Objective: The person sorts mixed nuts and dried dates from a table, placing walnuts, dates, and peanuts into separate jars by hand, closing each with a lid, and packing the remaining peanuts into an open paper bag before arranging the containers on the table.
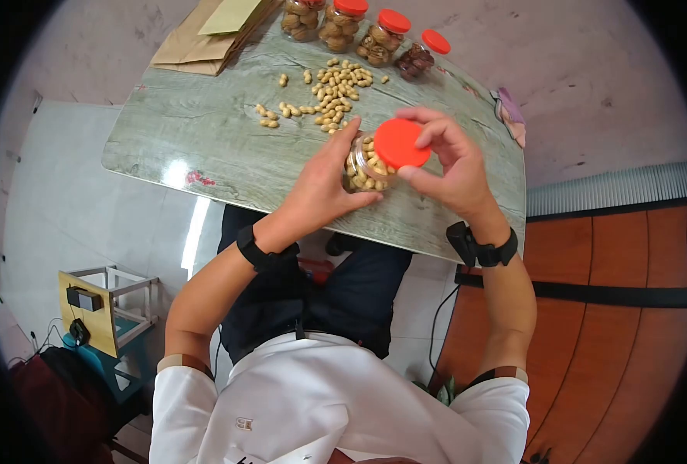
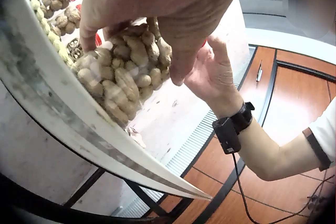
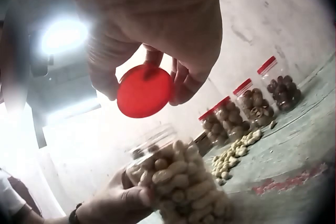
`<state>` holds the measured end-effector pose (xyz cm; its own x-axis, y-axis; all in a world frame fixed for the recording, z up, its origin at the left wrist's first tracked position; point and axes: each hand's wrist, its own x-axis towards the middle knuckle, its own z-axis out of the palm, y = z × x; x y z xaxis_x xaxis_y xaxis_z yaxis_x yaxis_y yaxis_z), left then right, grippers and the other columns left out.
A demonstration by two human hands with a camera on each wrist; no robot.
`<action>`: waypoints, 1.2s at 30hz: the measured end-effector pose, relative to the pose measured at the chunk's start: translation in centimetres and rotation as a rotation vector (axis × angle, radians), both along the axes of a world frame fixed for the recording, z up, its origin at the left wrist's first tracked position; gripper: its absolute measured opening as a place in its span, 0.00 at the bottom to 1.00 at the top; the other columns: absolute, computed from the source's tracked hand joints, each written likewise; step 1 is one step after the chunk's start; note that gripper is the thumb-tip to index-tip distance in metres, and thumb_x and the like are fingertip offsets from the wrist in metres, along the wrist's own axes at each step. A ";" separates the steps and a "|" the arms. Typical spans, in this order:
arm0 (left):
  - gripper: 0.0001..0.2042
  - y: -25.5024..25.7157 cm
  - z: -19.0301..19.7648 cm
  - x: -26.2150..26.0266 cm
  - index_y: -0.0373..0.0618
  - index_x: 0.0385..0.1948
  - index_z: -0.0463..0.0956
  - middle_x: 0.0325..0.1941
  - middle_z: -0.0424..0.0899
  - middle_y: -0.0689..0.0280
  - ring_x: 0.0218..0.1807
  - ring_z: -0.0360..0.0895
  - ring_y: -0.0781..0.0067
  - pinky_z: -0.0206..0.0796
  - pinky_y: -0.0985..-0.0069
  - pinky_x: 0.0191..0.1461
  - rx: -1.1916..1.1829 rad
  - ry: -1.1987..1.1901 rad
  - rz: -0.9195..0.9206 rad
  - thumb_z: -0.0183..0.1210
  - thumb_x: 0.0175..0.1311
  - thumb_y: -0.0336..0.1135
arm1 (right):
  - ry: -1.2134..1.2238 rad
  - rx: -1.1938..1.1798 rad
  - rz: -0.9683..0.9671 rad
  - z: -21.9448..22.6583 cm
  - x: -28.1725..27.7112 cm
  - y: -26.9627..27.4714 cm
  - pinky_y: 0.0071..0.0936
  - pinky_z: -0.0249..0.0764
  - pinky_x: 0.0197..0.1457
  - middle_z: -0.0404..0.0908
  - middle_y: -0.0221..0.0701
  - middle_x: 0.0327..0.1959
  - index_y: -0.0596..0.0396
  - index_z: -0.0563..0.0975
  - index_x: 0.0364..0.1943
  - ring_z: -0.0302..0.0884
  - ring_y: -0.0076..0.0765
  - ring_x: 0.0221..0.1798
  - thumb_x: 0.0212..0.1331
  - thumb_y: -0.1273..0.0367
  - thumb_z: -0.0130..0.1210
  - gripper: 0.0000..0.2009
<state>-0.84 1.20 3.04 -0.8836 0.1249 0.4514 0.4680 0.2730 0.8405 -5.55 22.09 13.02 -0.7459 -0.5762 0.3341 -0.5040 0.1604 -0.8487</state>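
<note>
A clear jar (image 1: pixel 367 172) full of unshelled peanuts leans over the near part of the table, its mouth toward the right. My left hand (image 1: pixel 324 179) grips it round the side, fingers beyond it and thumb on the near side. In my right hand (image 1: pixel 458 166) a red lid (image 1: pixel 401 144) is pinched by its rim. From the right wrist view the lid (image 3: pixel 144 92) shows apart from the jar's uncovered mouth (image 3: pixel 153 141), with the right fingers curled at its edge. The left wrist view shows peanuts (image 2: pixel 126 72) pressed against the jar wall under the left hand.
Loose peanuts (image 1: pixel 335 93) lie scattered beyond the jar. Several red-lidded jars stand along the far edge, some with walnuts (image 1: pixel 339 29), one with dark red dates (image 1: pixel 414 63). Brown paper bags (image 1: pixel 196 42) lie at the far left. The table's near edge (image 1: pixel 258 207) runs close under the forearms.
</note>
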 end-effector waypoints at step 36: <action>0.58 0.5 -0.4 -0.1 0.25 0.76 0.47 0.68 0.70 0.40 0.69 0.71 0.41 0.67 0.58 0.70 0.008 0.065 0.027 0.79 0.45 0.36 | 0.601 0.908 0.193 6.6 -0.3 -4.5 0.41 0.81 0.51 0.83 0.39 0.52 0.55 0.78 0.57 0.84 0.52 0.49 0.44 0.65 0.75 0.32</action>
